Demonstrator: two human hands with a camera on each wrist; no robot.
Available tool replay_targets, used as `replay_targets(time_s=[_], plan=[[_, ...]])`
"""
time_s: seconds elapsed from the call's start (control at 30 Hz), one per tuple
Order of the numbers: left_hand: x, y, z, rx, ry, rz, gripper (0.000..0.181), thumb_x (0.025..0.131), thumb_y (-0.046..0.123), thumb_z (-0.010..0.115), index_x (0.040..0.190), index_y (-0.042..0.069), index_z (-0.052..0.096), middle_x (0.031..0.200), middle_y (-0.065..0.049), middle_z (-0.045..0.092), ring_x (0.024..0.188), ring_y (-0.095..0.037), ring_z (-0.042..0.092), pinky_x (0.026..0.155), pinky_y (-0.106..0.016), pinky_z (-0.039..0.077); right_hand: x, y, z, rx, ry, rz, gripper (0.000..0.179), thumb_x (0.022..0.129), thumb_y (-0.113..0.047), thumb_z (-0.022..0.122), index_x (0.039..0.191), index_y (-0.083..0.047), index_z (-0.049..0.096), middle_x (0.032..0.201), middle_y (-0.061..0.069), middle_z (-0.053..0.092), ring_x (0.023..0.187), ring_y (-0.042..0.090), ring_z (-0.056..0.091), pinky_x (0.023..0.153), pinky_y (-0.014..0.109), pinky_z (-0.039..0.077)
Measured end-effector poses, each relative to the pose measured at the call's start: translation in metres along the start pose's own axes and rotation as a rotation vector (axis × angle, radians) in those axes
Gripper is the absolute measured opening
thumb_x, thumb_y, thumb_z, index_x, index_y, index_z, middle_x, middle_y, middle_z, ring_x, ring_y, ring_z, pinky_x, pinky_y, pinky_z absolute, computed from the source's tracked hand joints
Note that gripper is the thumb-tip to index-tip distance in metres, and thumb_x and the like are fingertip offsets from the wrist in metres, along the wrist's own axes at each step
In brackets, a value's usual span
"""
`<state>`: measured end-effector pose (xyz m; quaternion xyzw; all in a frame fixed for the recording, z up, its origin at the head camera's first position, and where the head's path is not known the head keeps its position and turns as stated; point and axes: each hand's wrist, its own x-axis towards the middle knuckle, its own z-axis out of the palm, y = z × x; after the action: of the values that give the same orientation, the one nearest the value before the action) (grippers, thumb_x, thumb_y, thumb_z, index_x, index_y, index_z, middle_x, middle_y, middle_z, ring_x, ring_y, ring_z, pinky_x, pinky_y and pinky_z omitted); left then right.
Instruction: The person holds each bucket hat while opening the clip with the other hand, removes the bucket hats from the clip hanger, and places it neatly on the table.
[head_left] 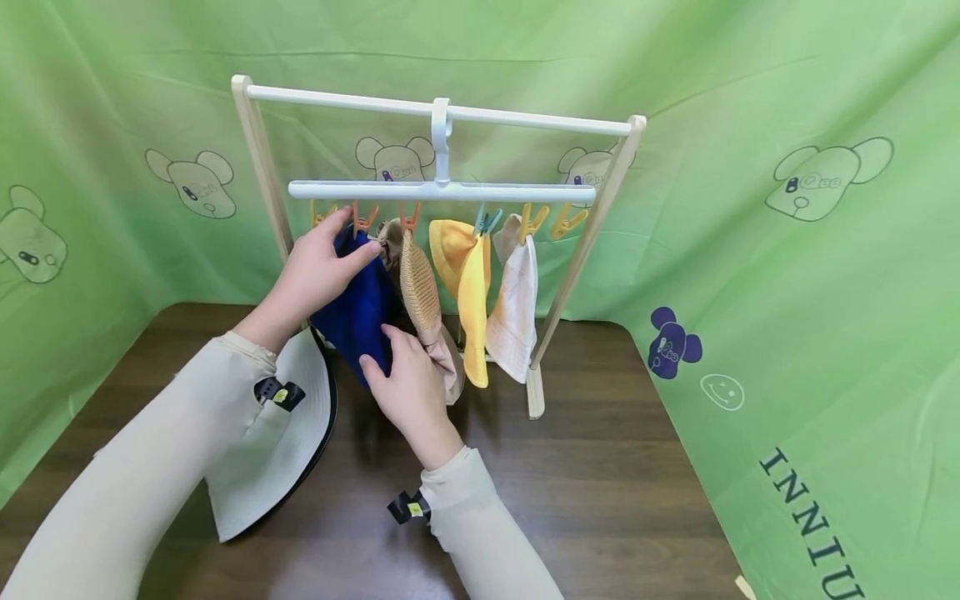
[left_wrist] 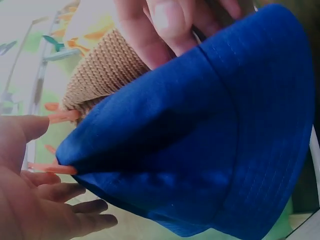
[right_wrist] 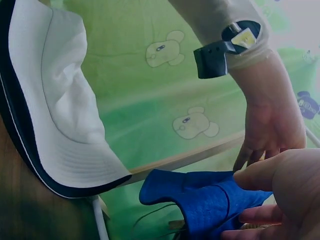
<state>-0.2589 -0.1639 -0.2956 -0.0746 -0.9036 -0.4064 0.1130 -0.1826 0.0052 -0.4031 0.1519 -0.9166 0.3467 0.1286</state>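
Note:
A blue bucket hat (head_left: 358,312) hangs from an orange clothespin (left_wrist: 55,168) at its crown, brim downward. Beside that clothespin is my left hand (head_left: 311,268), thumb and fingers spread apart with nothing gripped between them in the left wrist view. My right hand (head_left: 408,383) is at the side of the blue hat, fingers loosely extended; its fingertips (left_wrist: 157,57) lie against or just beside the fabric. Right next to the blue hat hangs a tan knitted hat (head_left: 418,279) from another orange clothespin (head_left: 409,217).
A yellow hat (head_left: 472,308) and a pale checked hat (head_left: 514,312) hang farther right. The white clip hanger (head_left: 360,191) hooks over a wooden-legged rack (head_left: 525,121). A yellow clothespin (head_left: 567,221) hangs at its right end. A white hat with a black edge (head_left: 281,425) lies left.

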Motion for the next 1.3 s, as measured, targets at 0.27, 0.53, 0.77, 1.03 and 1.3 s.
replay_targets(time_s=[0.27, 0.53, 0.77, 1.03, 1.3], plan=[[0.014, 0.000, 0.003, -0.008, 0.113, 0.030, 0.071, 0.097, 0.048, 0.067, 0.153, 0.009, 0.048, 0.149, -0.014, 0.056, 0.142, -0.029, 0.049, 0.116, -0.049, 0.038, 0.001, 0.000, 0.000, -0.003, -0.002, -0.007, 0.052, 0.098, -0.041, 0.066, 0.142, -0.015, 0.059, 0.139, 0.006, 0.064, 0.127, 0.021, 0.062, 0.099, 0.045, 0.054], [0.022, 0.007, 0.001, 0.011, 0.156, 0.039, 0.060, 0.094, 0.053, 0.070, 0.134, 0.009, 0.066, 0.136, -0.012, 0.067, 0.134, -0.023, 0.057, 0.110, -0.045, 0.046, 0.002, 0.001, 0.003, -0.011, 0.004, 0.005, 0.053, 0.098, -0.042, 0.066, 0.143, -0.015, 0.057, 0.140, 0.006, 0.063, 0.127, 0.020, 0.062, 0.100, 0.044, 0.054], [0.027, 0.011, 0.002, 0.025, 0.195, 0.021, 0.047, 0.093, 0.052, 0.072, 0.112, 0.009, 0.071, 0.122, -0.009, 0.074, 0.121, -0.021, 0.066, 0.094, -0.040, 0.053, 0.002, 0.002, 0.005, -0.021, 0.012, 0.009, 0.057, 0.097, -0.042, 0.067, 0.145, -0.014, 0.055, 0.141, 0.007, 0.062, 0.129, 0.021, 0.060, 0.103, 0.042, 0.053], [0.027, 0.010, 0.006, 0.020, 0.219, 0.003, 0.046, 0.092, 0.054, 0.071, 0.112, 0.012, 0.072, 0.119, -0.007, 0.076, 0.117, -0.019, 0.068, 0.087, -0.038, 0.053, 0.002, 0.006, 0.014, -0.062, -0.003, 0.034, 0.064, 0.096, -0.045, 0.068, 0.148, -0.013, 0.052, 0.143, 0.009, 0.061, 0.130, 0.024, 0.059, 0.105, 0.044, 0.051], [0.028, 0.008, 0.009, 0.052, 0.248, 0.007, 0.055, 0.089, 0.060, 0.072, 0.118, 0.014, 0.075, 0.117, -0.006, 0.076, 0.114, -0.020, 0.069, 0.087, -0.038, 0.054, 0.003, 0.007, 0.022, -0.078, -0.025, 0.067, 0.077, 0.090, -0.056, 0.072, 0.150, -0.014, 0.049, 0.143, 0.009, 0.061, 0.130, 0.025, 0.059, 0.105, 0.046, 0.050]])
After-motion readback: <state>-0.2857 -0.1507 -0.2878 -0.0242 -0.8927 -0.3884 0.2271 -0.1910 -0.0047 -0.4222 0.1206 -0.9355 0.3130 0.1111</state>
